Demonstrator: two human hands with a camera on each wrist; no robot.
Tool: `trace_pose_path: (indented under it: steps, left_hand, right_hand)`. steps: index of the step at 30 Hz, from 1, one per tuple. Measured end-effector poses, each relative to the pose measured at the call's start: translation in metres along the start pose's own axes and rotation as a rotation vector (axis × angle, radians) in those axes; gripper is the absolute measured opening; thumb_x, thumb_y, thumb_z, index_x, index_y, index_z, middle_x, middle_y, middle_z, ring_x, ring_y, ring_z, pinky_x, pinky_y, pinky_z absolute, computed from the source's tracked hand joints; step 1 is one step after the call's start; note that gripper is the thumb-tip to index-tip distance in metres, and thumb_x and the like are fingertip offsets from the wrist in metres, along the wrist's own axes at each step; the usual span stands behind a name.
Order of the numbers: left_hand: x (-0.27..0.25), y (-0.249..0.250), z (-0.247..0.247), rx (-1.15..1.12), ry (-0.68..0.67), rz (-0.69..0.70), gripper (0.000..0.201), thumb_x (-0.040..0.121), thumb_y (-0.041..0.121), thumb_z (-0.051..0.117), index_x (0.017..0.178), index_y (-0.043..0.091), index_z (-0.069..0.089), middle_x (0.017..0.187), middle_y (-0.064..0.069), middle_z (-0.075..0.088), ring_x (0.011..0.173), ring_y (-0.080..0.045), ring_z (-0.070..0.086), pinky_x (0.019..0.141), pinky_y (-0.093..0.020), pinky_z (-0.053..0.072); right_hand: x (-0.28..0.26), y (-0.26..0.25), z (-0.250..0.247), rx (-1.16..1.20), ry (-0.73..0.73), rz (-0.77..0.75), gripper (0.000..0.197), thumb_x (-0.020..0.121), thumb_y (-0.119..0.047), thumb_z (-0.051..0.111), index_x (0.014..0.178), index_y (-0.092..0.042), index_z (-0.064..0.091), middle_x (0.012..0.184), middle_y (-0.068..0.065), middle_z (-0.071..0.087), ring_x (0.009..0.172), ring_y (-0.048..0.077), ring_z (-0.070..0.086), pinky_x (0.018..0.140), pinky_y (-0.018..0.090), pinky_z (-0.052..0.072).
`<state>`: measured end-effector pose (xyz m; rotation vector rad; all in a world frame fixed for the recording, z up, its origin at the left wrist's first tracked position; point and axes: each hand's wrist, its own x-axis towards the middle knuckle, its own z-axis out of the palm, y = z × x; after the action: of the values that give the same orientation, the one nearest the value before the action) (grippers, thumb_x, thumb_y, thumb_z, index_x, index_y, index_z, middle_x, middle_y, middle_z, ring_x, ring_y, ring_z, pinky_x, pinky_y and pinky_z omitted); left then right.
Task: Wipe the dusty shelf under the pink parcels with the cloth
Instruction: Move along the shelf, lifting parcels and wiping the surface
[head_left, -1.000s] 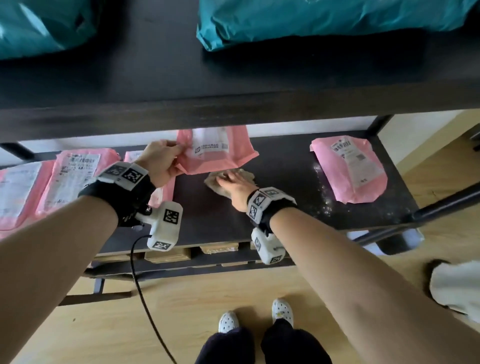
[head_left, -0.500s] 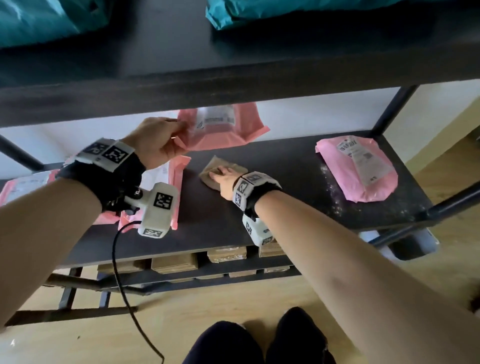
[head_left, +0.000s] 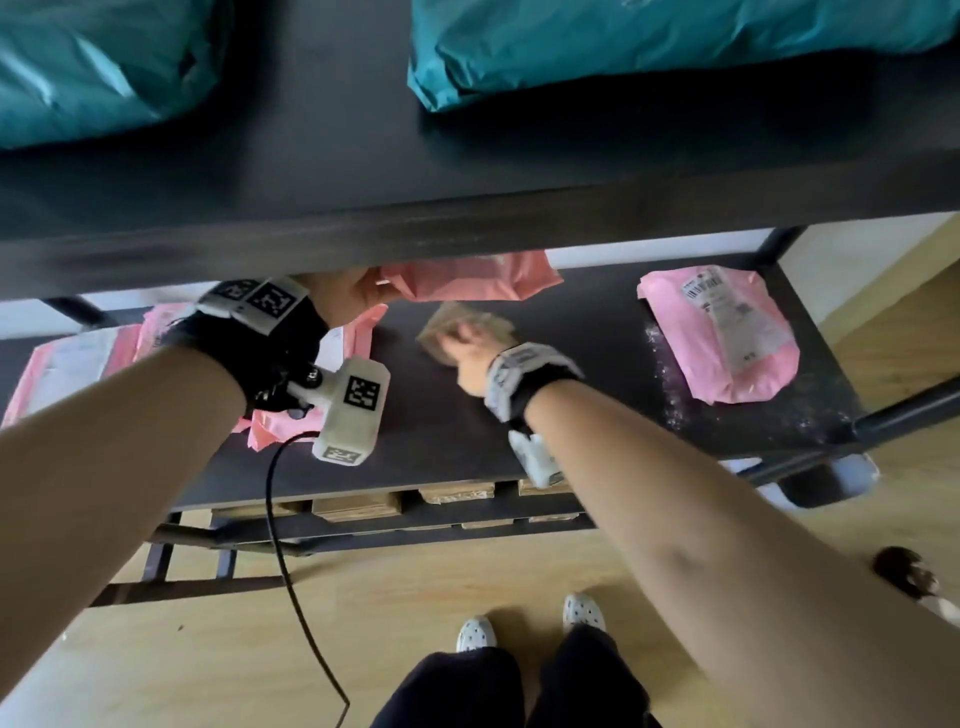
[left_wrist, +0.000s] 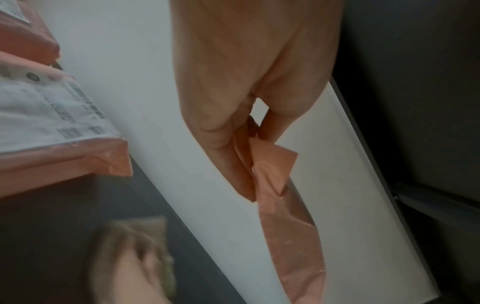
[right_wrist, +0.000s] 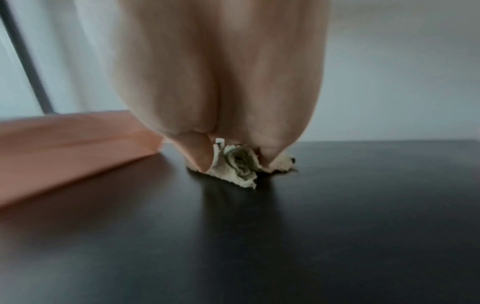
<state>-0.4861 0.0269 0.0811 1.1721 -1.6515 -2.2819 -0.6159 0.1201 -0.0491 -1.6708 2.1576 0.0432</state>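
Left hand (head_left: 345, 299): pinching the corner of a pink parcel (head_left: 470, 283), holding it lifted clear of the dark shelf (head_left: 587, 332). Right hand (head_left: 467, 353): pressing down on the beige cloth (head_left: 462, 325), which is lying bunched on the shelf beneath the raised parcel. Second pink parcel (head_left: 722, 332): lying at the right end, white dust (head_left: 662, 374) lying just beside it. Teal parcels (head_left: 649, 41): sitting on the upper shelf.

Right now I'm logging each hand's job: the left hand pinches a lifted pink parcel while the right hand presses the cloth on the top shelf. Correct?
Not the top shelf. The head view shows the right hand pressing the cloth on the middle shelf; the left hand does pinch the pink parcel.
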Motion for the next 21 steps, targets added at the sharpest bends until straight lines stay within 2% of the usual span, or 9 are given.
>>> trace_pose_path:
  steps: [2,3,5,7,9,11,14,18,21]
  left_hand:
    - [0.001,-0.006,0.007,0.051,0.038,0.095,0.009,0.083,0.020,0.058,0.087,0.020,0.066,0.068,0.020,0.070,0.066,0.007,0.065,0.062,-0.007,0.051]
    - [0.007,-0.007,0.010,0.013,0.068,0.154,0.020,0.091,0.009,0.047,0.086,0.017,0.064,0.065,0.015,0.071,0.063,0.003,0.066,0.058,-0.013,0.054]
    - [0.010,-0.007,0.016,-0.043,0.134,0.159,0.024,0.095,0.002,0.042,0.085,0.015,0.060,0.064,0.009,0.071,0.060,-0.004,0.066,0.054,-0.020,0.056]
    - [0.011,-0.010,0.018,-0.011,0.164,0.150,0.020,0.094,0.004,0.048,0.083,0.015,0.061,0.071,0.005,0.071,0.065,-0.007,0.065,0.053,-0.021,0.057]
    - [0.011,-0.013,0.019,-0.040,0.173,0.119,0.017,0.093,0.005,0.050,0.084,0.014,0.061,0.079,0.001,0.068,0.070,-0.010,0.061,0.054,-0.021,0.057]
    - [0.010,-0.015,0.019,-0.076,0.170,0.097,0.015,0.094,0.006,0.049,0.087,0.011,0.062,0.074,0.002,0.067,0.064,-0.007,0.059,0.053,-0.020,0.057]
    - [0.013,-0.018,0.022,-0.149,0.170,0.047,0.013,0.096,0.008,0.047,0.097,0.006,0.060,0.074,-0.001,0.059,0.058,-0.005,0.053,0.050,-0.019,0.054]
    - [0.017,-0.022,0.043,-0.117,0.204,0.034,0.017,0.096,0.007,0.045,0.081,0.009,0.055,0.053,0.003,0.063,0.033,0.000,0.052,0.038,-0.014,0.046]
    - [0.026,-0.027,0.050,-0.099,0.233,0.019,0.021,0.096,0.009,0.046,0.077,0.009,0.055,0.065,-0.004,0.055,0.031,-0.001,0.050,0.036,-0.015,0.045]
  right_hand:
    - [0.013,-0.029,0.014,0.097,-0.135,-0.031,0.063,0.093,-0.017,0.041,0.149,-0.031,0.017,0.161,0.003,0.005,0.148,0.027,0.007,0.119,0.042,0.009]
    - [0.017,-0.023,0.016,0.141,-0.116,-0.010,0.059,0.095,-0.025,0.041,0.149,-0.032,0.017,0.161,0.001,0.007,0.148,0.026,0.009,0.120,0.040,0.011]
    - [0.015,0.018,0.007,0.184,-0.025,0.091,0.055,0.094,-0.047,0.036,0.146,-0.032,0.026,0.158,0.001,0.022,0.144,0.028,0.023,0.117,0.038,0.022]
    - [-0.003,0.067,-0.002,0.115,-0.002,0.222,0.048,0.096,-0.034,0.039,0.142,-0.023,0.035,0.151,0.006,0.034,0.139,0.029,0.032,0.114,0.038,0.027]
    - [-0.025,0.110,-0.003,0.086,0.077,0.357,0.055,0.092,-0.021,0.041,0.145,-0.020,0.028,0.154,0.012,0.025,0.142,0.031,0.025,0.117,0.041,0.022]
    - [-0.047,0.116,0.001,0.139,0.074,0.368,0.065,0.090,-0.015,0.044,0.150,-0.018,0.018,0.158,0.016,0.012,0.145,0.034,0.015,0.119,0.044,0.016]
    - [-0.062,0.066,0.025,0.175,0.020,0.207,0.073,0.087,-0.011,0.049,0.151,-0.016,0.013,0.158,0.018,0.006,0.146,0.038,0.009,0.119,0.045,0.011]
    - [-0.077,-0.026,0.057,0.113,-0.031,-0.220,0.072,0.086,-0.001,0.047,0.150,-0.016,0.018,0.159,0.015,0.007,0.147,0.034,0.004,0.121,0.041,0.005]
    - [-0.080,-0.030,0.054,0.190,-0.062,-0.204,0.072,0.088,0.007,0.039,0.151,-0.021,0.017,0.161,0.005,0.001,0.149,0.024,0.001,0.122,0.035,0.005]
